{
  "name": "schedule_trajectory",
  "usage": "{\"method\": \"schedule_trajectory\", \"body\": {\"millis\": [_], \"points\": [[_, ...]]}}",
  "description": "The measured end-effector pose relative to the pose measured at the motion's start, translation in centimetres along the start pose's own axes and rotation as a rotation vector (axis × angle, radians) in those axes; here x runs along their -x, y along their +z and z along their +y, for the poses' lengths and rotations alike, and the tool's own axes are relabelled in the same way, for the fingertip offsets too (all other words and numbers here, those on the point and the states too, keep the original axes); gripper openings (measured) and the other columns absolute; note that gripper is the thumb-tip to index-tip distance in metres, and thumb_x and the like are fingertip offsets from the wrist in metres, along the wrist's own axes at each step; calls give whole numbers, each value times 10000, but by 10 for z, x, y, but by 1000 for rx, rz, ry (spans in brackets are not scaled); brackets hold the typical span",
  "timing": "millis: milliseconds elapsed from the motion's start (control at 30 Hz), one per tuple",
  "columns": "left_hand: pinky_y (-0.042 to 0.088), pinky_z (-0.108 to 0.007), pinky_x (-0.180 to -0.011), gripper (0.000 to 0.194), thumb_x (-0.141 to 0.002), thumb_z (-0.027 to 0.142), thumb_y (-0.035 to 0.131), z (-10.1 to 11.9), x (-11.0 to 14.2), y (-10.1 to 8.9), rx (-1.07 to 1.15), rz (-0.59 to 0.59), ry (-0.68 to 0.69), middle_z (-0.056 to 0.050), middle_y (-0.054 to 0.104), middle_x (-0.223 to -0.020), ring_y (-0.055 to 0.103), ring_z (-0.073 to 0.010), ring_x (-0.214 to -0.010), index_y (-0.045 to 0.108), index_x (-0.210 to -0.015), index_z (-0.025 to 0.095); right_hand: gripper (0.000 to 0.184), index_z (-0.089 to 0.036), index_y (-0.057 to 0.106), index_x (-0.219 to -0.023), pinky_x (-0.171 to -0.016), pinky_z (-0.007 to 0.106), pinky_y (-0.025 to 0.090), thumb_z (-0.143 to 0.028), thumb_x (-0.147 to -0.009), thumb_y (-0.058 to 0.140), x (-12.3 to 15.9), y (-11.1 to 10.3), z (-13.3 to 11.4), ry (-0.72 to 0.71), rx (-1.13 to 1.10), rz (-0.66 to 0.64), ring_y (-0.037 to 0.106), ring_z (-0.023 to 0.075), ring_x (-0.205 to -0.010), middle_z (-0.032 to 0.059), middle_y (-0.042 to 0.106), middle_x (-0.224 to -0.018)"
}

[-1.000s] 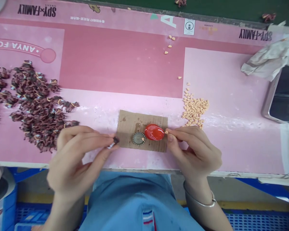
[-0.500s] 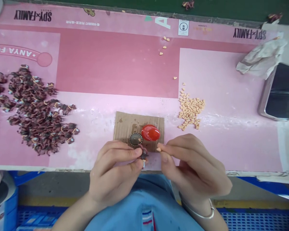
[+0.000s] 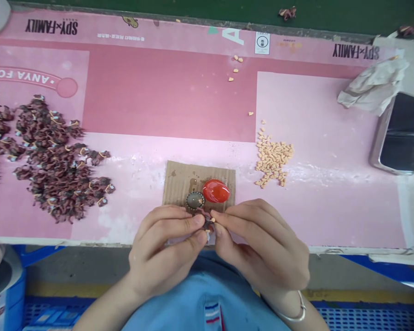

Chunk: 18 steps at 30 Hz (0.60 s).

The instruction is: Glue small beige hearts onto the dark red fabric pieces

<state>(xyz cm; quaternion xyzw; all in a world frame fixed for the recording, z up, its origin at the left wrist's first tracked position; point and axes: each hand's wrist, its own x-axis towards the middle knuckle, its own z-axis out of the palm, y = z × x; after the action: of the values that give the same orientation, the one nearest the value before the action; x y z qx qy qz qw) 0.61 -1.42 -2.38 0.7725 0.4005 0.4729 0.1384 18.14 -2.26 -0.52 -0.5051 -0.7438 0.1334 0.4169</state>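
Note:
My left hand [image 3: 165, 248] is shut on a small dark reddish-brown flower-like piece [image 3: 207, 223], held just above the near edge of a square of brown cardboard [image 3: 179, 184]. My right hand [image 3: 258, 243] pinches a tiny peach-coloured granule [image 3: 212, 219] against that piece. Both hands touch each other's fingertips. On the cardboard lie a round metal cap with a beaded rim [image 3: 195, 200] and a glossy red oval blob [image 3: 215, 191], side by side, just beyond my fingers.
A heap of dark flower-like pieces [image 3: 55, 156] lies to the left on the pink printed mat [image 3: 169, 92]. A pile of peach granules [image 3: 272, 161] lies to the right. A crumpled cloth [image 3: 374, 87] and a phone [image 3: 400, 133] sit at the far right.
My hands have come together from either side of the cardboard. The left hand moved right with the dark piece, and the right hand brought the granule up against it.

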Motion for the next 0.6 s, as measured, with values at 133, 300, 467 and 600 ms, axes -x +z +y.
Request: {"method": "schedule_trajectory", "body": {"millis": [133,300,467,600], "points": [[690,-252,-849,161,-969,48,676,2,0,-3,-10,-48,31,-12,757,-899,715,-135,-876,704,-852,156,120,-133,731,-977,-696,254,636,-39,-944,665,2,-6,-7,-41,172,-28,717,127,-728,47,786,-783],[673,-219,-885,136,-969,40,674,5,0,-5,-46,-108,23,-30,753,-971,723,-141,-971,710,-879,134,158,-92,739,-1015,-702,261,641,-56,-975,590,0,-4,-17,-63,246,-33,732,148,-766,81,805,-825],[676,-232,-802,155,-956,48,694,5,-2,5,45,51,-83,-23,758,-926,753,-127,-873,654,-840,143,235,-106,729,-1165,-742,267,647,-107,-987,576,5,-15,-11,42,164,-65,761,163,-814,88,817,-947],[648,-231,-722,91,-957,82,702,-1,-8,5,123,-36,-155,-28,743,-873,721,-129,-793,670,-915,157,362,-266,725,-1308,-621,331,611,-141,-984,624,19,-31,13,285,176,125,756,197,-729,32,811,-944]]}}
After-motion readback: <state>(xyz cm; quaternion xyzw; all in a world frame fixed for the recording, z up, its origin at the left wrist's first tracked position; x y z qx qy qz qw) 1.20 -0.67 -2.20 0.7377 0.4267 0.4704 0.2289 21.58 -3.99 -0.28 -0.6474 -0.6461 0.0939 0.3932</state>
